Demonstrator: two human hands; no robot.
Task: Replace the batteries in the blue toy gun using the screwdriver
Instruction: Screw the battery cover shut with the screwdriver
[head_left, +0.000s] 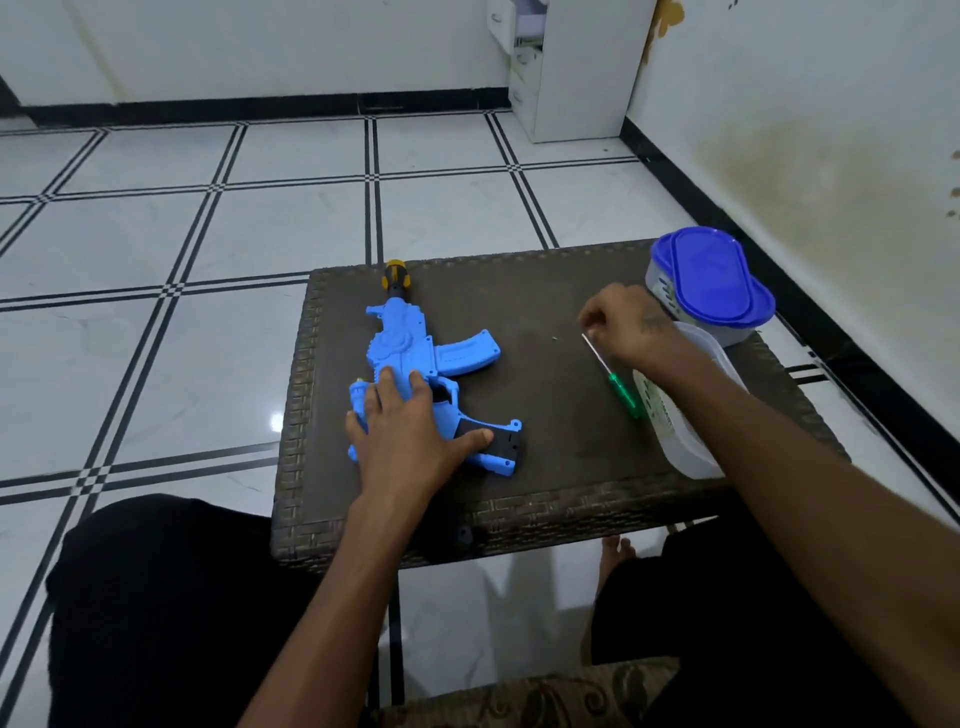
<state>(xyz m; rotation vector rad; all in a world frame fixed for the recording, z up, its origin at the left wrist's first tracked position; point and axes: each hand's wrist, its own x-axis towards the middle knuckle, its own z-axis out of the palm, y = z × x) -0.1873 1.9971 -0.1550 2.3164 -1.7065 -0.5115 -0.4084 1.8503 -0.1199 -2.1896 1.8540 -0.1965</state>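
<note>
Head view: the left grip (410, 431) lies flat, fingers straight, pressing the blue toy gun (415, 358) at frame centre and hiding its middle. The right grip (631, 325) curls above the screwdriver (613, 376); whether it pinches the thin metal shaft is unclear. Its green handle rests on the dark woven surface (545, 415), beside a clear tub (696, 447) partly hidden by the forearm.

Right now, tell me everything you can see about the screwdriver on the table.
The screwdriver is small, with a thin silver metal shaft and a clear green handle that looks plastic. It lies flat on the dark table, tip pointing away from the person, handle end nearer them beside a clear tub. The right hand hovers over the shaft near its tip, fingers curled; whether it grips yet is unclear.
</note>
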